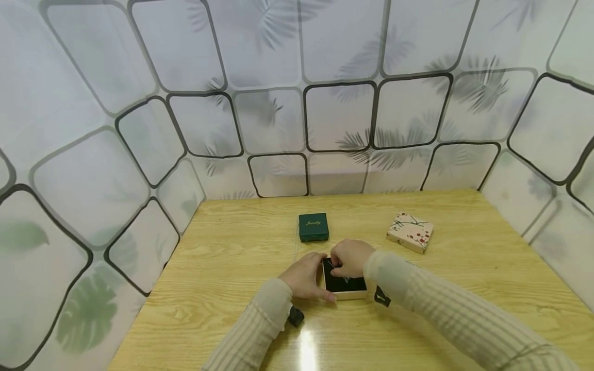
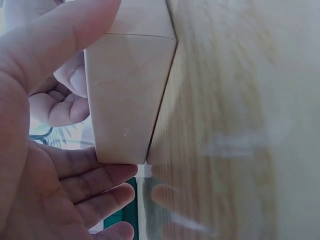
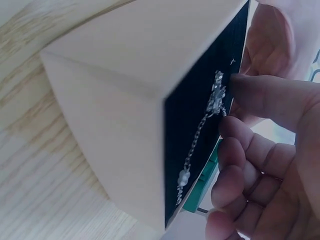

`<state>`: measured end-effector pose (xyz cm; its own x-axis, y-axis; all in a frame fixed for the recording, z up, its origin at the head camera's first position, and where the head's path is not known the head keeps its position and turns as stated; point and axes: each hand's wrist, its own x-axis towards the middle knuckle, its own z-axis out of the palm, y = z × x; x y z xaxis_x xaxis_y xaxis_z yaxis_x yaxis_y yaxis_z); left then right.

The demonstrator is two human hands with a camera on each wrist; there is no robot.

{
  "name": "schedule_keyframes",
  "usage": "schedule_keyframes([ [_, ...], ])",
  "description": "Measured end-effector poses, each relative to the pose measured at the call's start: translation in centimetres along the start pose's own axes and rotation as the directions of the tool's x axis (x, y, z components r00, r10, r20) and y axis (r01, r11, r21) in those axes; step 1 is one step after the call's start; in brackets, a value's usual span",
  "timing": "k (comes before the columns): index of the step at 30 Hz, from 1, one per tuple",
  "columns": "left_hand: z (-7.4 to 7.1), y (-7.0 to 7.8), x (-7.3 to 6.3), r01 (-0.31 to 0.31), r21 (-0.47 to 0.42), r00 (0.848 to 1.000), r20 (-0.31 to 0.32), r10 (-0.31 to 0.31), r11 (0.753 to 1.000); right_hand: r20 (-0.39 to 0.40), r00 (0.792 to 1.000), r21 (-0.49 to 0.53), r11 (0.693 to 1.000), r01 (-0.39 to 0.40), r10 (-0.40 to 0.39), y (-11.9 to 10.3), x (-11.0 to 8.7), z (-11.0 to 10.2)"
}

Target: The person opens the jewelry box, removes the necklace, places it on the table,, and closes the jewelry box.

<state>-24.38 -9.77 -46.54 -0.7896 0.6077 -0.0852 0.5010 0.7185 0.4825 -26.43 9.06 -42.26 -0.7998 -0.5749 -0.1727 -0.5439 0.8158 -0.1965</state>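
A pale cardboard jewellery box with a black padded insert sits uncovered on the wooden table. My left hand grips it from the left, thumb along the near wall and fingertips at the far corner. On the insert lies a silver chain with a white bead and a sparkling ornament. Reaching in from above, my right hand pinches at the chain near the ornament, thumb and forefinger close together. Its remaining fingers are curled by the box edge.
Behind the box stands a small closed dark green box with gold lettering. Farther right lies a cream lid-like box with red blossoms and dark branches. A patterned curtain borders the wooden table at the back and sides.
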Motion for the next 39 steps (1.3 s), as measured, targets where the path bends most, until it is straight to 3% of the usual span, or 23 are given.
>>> schedule_keyframes([
  [20,-0.34,0.33,0.16,0.012,0.067,0.999,0.045,-0.015,0.998,-0.023,1.0,-0.046,0.999,-0.011,0.01,-0.34,-0.34,0.11],
  [39,-0.37,0.63,0.15,0.043,0.059,0.997,0.058,-0.046,0.997,-0.007,0.999,-0.074,0.997,-0.032,0.031,-0.41,-0.42,0.25],
])
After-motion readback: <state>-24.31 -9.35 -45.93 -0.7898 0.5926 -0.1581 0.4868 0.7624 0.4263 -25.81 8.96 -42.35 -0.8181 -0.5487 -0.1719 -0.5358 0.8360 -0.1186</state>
